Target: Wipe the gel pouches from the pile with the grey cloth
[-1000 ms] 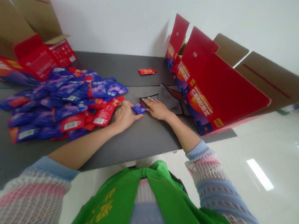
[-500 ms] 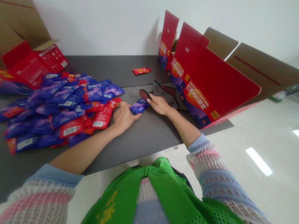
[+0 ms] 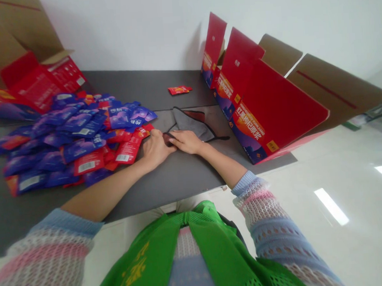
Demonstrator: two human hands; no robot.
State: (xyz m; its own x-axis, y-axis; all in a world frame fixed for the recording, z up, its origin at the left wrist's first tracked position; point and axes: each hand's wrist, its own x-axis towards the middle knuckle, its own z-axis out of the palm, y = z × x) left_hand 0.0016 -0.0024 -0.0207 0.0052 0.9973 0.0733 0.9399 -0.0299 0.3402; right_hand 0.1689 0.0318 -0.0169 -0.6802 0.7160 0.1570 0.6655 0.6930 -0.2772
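Observation:
My left hand [image 3: 155,150] is closed at the table's middle, beside the sachet pile. The blue sachet that showed at its fingertips half a second ago is now hidden under the cloth and my fingers. My right hand [image 3: 188,142] is closed on a grey and brown cloth [image 3: 190,123] with black edging and presses its folded brown part against my left fingertips. The rest of this cloth lies spread behind my right hand. Left of my left hand is a heap of blue and red sachets [image 3: 82,121]; the nearest red sachet [image 3: 126,150] lies close to my wrist.
Open red cartons [image 3: 269,99] with raised flaps stand along the right side of the grey table [image 3: 180,174]. Another open red carton [image 3: 28,86] stands at the far left. One red sachet [image 3: 178,90] lies apart near the wall [image 3: 132,30].
My right hand has moved left with the cloth, up to my left hand, covering the blue sachet. The loose part of the cloth has spread out flatter. My left hand has barely moved.

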